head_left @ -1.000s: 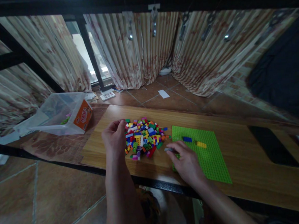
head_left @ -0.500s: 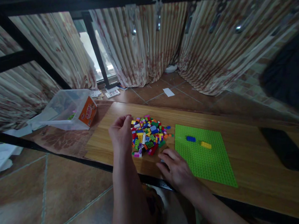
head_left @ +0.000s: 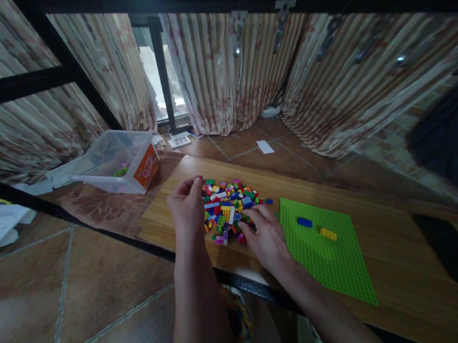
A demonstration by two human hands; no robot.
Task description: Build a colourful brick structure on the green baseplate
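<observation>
At the left edge of the brick pile (head_left: 225,197), my left hand (head_left: 186,205) has thumb and forefinger together (on a brick or not, I can't tell). My right hand (head_left: 267,236), thumb and fingers apart, is at the pile's near right side. Farther right lies the green board (head_left: 332,271), bearing a blue brick (head_left: 304,222) and a yellow brick (head_left: 328,233).

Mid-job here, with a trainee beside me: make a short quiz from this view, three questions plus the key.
1. True or false: in this view, the yellow brick lies to the right of the blue brick on the green board.
2. Which of the person's hands is nearer the green board?
3. Fill in: the orange label is on the clear ____.

Key: 1. True. 2. The right hand. 3. Box.
</observation>
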